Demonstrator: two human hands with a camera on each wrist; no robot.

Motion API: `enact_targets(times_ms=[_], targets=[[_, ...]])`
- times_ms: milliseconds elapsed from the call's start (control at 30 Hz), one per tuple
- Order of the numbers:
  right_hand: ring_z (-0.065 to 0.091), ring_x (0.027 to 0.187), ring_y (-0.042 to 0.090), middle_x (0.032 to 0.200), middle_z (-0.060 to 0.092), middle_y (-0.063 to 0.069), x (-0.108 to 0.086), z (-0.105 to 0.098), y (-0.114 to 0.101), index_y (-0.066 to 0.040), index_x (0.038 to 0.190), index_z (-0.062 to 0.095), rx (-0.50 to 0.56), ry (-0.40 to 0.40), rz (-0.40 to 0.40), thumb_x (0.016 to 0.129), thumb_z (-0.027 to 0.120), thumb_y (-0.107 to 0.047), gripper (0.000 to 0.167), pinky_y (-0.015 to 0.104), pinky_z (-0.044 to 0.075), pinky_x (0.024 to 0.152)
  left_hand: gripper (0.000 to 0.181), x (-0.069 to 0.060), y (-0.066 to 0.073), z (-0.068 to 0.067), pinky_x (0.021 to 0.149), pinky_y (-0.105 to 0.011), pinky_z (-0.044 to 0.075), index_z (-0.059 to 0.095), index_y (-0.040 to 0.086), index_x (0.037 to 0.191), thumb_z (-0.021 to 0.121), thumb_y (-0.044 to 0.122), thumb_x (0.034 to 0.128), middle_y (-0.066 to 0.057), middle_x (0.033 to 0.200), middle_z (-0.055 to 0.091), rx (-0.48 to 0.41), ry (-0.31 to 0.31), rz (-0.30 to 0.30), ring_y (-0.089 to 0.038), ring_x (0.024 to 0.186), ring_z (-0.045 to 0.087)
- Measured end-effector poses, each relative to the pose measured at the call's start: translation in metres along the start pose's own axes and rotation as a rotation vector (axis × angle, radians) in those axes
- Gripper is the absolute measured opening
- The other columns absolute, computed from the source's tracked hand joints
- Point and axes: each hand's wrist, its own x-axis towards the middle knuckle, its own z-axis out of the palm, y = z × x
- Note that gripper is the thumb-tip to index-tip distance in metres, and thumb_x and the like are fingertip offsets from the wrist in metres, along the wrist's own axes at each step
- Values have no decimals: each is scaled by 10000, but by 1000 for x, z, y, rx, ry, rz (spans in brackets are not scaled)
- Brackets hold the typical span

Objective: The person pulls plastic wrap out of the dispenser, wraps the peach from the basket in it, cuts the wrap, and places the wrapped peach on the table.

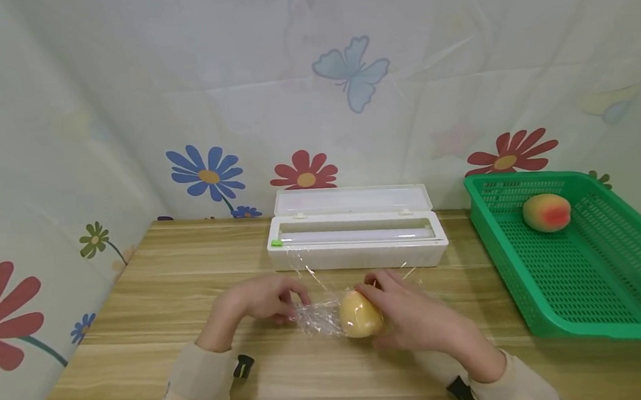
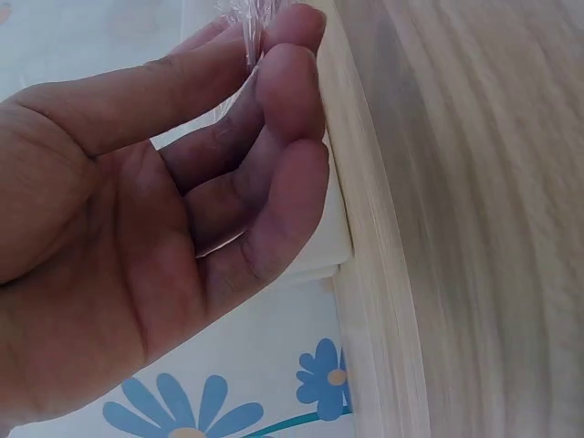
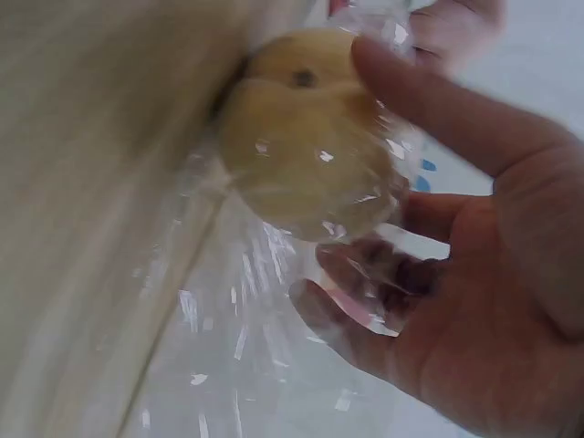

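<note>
Left hand (image 1: pixel 268 297), one, head view: fingers bent, pinching a bunch of clear film (image 1: pixel 320 319). Right hand (image 1: pixel 414 318), one: half open, curved round the right side of one yellow fruit (image 1: pixel 359 315), which sits between both hands, film about it. Table (image 1: pixel 153 301), one: wood-grained; I have room on the left, out to a slanting edge, and a narrower strip between right forearm and basket. White box (image 1: pixel 359 256), one, near the back edge: lid (image 1: pixel 351 201) raised, one roll (image 1: pixel 351 235) inside, one green slider (image 1: pixel 277 243). Green basket (image 1: pixel 591 330), one, at right, holding one red-blushed fruit (image 1: pixel 547 212). Fruits, total: two. Printed curtain (image 1: pixel 220 76) behind: one butterfly plainly shown.

Left wrist view: thumb and forefinger meet on the gathered film; the other fingers curl inward, tips near the tabletop.

Right wrist view: thumb against the wrapped fruit, one dark dimple showing; fingers bent and apart beside it. Whether every fingertip touches, I cannot tell. Film fans out below.
</note>
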Motion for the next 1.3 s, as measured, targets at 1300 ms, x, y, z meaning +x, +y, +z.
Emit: enact_targets(times_ms=[1300], targets=[[664,954,211,1076,686,79,13,11,29,-4,1216,605,74,197,72,940,779,-223,393,414,566,801,497,26,55,38,1034,-447,476,591,101,1407,748,272,968,-42,1392,604,420,344,274,-189,1233,592]])
